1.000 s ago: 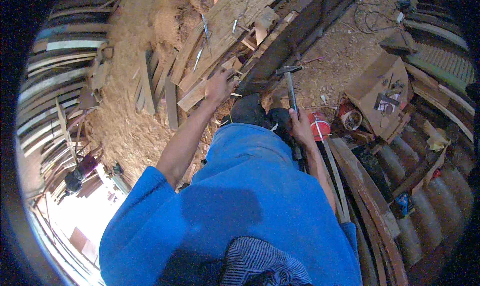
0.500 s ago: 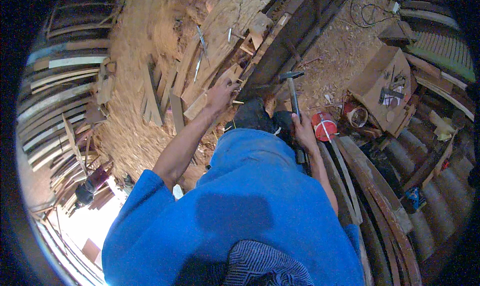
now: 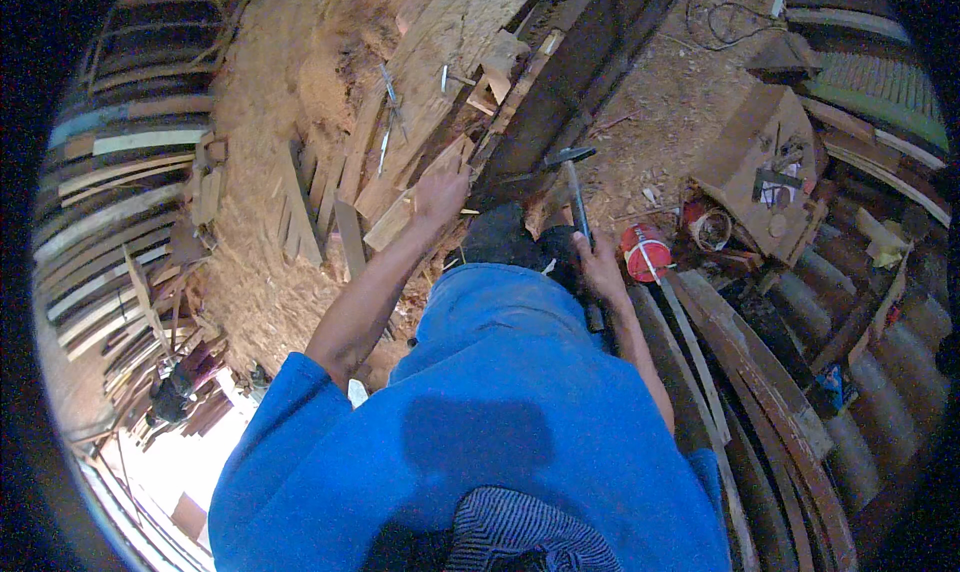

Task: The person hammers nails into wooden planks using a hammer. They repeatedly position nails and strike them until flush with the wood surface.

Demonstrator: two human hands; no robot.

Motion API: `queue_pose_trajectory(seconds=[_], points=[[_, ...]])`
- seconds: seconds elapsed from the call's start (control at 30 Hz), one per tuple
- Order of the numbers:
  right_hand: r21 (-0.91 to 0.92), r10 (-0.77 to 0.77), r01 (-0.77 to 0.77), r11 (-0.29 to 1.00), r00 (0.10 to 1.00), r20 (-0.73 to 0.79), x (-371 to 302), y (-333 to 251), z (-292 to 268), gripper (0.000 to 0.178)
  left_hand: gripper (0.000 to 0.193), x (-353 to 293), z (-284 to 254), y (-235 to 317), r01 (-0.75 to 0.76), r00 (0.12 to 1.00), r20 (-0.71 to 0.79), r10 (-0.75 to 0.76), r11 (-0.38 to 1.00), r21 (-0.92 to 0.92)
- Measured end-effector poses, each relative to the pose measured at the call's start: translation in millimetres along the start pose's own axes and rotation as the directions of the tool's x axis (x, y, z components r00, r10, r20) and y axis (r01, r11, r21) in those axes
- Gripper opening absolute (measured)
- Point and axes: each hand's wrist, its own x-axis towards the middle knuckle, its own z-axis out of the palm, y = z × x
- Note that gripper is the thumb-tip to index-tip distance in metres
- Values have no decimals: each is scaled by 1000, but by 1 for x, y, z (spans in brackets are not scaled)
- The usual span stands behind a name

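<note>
My right hand [image 3: 598, 259] is closed round the handle of a hammer [image 3: 579, 194], its dark head pointing away from me, beside the dark workpiece. At the left end of that workpiece my left hand [image 3: 441, 196] rests on a pale wooden piece [image 3: 398, 219], fingers reaching forward and looking fairly straight; the fingertips are small and blurred. A small light sliver of wood [image 3: 470, 212] pokes out just right of this hand. The long dark wooden piece [image 3: 560, 102] runs away from me toward the upper right, with a strip of lighter wood [image 3: 535, 67] along its left edge.
A broad plank [image 3: 465, 22] bearing metal tools [image 3: 388, 122] lies ahead on the left. Loose boards [image 3: 300, 202] lie on sawdust. To my right are a red container [image 3: 645, 252], stacked long timbers [image 3: 745, 372] and a wooden box [image 3: 735, 152] with tools on it.
My left hand's fingers, curled over the wood before, now look straighter and lie farther forward. The hammer stays in my right hand; the whole view has shifted slightly.
</note>
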Motion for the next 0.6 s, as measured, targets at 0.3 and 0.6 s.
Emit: queue_pose_trajectory(seconds=[0.3,0.6], points=[[79,91,-93,993,995,28,-2,13,-1,33,19,16,-9,-6,7,995,97,-8,1000,2],[108,50,-45,993,998,-45,-9,-1,-7,33,30,-1,-6,-23,233,927,347,-142,943,-238]])
